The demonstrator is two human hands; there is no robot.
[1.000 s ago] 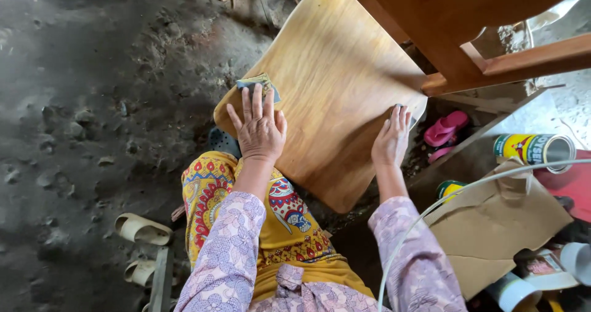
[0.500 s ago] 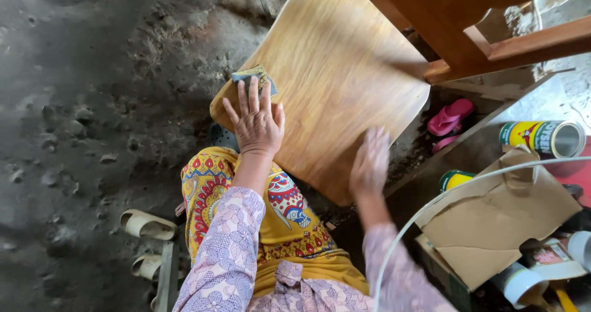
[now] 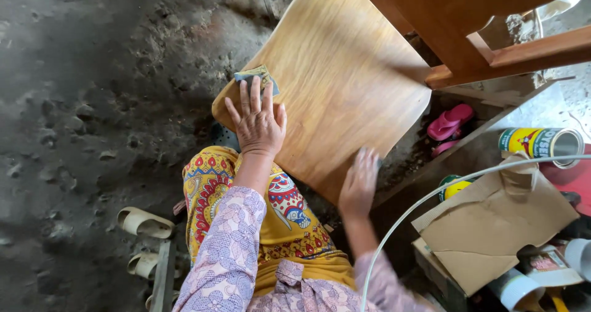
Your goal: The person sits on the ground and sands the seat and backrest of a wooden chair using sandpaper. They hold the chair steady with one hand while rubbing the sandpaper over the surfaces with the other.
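A light wooden chair seat [image 3: 345,84] tilts in front of me, resting against my knees. My left hand [image 3: 257,124] lies flat on its left corner, fingers spread over a small folded piece of sandpaper [image 3: 255,78] that shows past the fingertips. At the seat's lower right edge is my right hand [image 3: 359,183], blurred, with its fingers curled at the rim. Darker brown chair rails [image 3: 492,56] cross the top right.
Dark dirt floor [image 3: 92,103] lies to the left, with pale sandals [image 3: 144,223] near my leg. To the right are pink sandals [image 3: 449,122], a lying yellow tin can [image 3: 542,144], torn cardboard [image 3: 492,226], a white hose [image 3: 431,195] and a tape roll [image 3: 514,290].
My right hand slid down from the seat's right side to its lower edge. My left hand stayed on the sandpaper at the left corner; the view shifted slightly.
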